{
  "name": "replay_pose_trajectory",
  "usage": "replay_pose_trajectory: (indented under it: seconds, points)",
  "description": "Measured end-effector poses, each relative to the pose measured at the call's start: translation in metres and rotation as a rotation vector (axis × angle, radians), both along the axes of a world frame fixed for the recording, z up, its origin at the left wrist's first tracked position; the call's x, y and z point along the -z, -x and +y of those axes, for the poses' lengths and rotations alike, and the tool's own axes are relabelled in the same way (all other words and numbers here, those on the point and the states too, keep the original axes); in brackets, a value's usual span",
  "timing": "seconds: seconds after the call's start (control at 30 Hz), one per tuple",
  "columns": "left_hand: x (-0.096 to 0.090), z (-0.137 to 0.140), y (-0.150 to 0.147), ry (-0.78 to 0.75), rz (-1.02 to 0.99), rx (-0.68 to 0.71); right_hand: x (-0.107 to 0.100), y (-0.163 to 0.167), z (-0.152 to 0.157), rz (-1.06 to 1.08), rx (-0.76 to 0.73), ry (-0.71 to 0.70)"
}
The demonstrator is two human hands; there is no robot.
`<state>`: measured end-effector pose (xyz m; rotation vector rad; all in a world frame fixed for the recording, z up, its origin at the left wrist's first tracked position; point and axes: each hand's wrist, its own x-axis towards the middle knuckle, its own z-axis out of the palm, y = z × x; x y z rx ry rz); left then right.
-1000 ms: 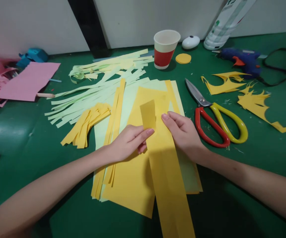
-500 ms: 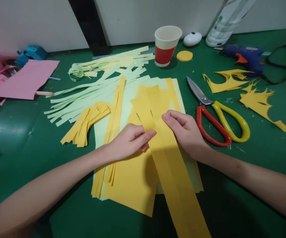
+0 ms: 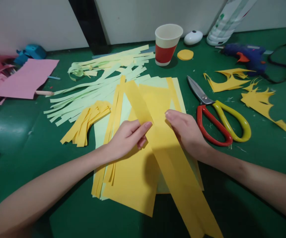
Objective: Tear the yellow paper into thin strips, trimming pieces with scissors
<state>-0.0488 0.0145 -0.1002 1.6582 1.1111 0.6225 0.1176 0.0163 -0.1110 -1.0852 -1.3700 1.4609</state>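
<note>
A long yellow paper strip [image 3: 180,178], slit at its far part, slants toward me above the stacked sheets. My left hand [image 3: 129,137] pinches one flap of it between thumb and fingers, pulled to the left. My right hand [image 3: 189,134] is closed on the strip's right edge, its fingertips partly behind the paper. Beneath lie a yellow sheet [image 3: 130,191] and pale green sheets [image 3: 99,134]. Thin yellow strips [image 3: 112,132] rest on the stack's left side. Right of my right hand lie scissors [image 3: 205,102] with one red and one yellow handle, their blades slightly apart or closed, I cannot tell.
Green paper fringe [image 3: 83,94] and a yellow fringed bundle [image 3: 84,124] lie left. Behind stand a paper cup [image 3: 167,44] and a white bottle [image 3: 222,28]. A blue glue gun [image 3: 248,56] and yellow scraps [image 3: 259,102] are right. Pink paper [image 3: 28,79] lies far left.
The flap in my left hand has swung left, widening the split between the strip's far ends. The strip's near end has shifted right. Both hands keep hold.
</note>
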Motion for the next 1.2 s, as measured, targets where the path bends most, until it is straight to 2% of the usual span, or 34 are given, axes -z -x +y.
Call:
replay_pose_trajectory:
  seconds: [0.2,0.5,0.67,0.73,0.9,1.2]
  points:
    - [-0.0014,0.0,0.0009,-0.029,0.076,0.148,-0.0074,0.0003,-0.0002,-0.108,0.052,-0.012]
    - [-0.0017,0.0013,-0.0018,-0.077,0.059,0.049,0.001,0.0016,0.0007,-0.04,0.139,-0.019]
    - [-0.0016,0.0005,-0.0017,-0.03,0.004,-0.003,-0.0024,0.0002,0.0,-0.037,0.053,-0.007]
    - [-0.0017,0.0001,-0.0013,-0.025,-0.014,0.013,-0.0048,-0.0003,-0.0004,-0.083,0.049,-0.008]
    - [-0.0021,0.0001,-0.0002,-0.015,0.108,0.157,-0.0056,0.0,0.0001,-0.142,0.087,-0.024]
    - [-0.0019,0.0006,-0.0015,-0.063,0.049,0.069,-0.0012,0.0033,-0.0007,-0.148,0.204,-0.046]
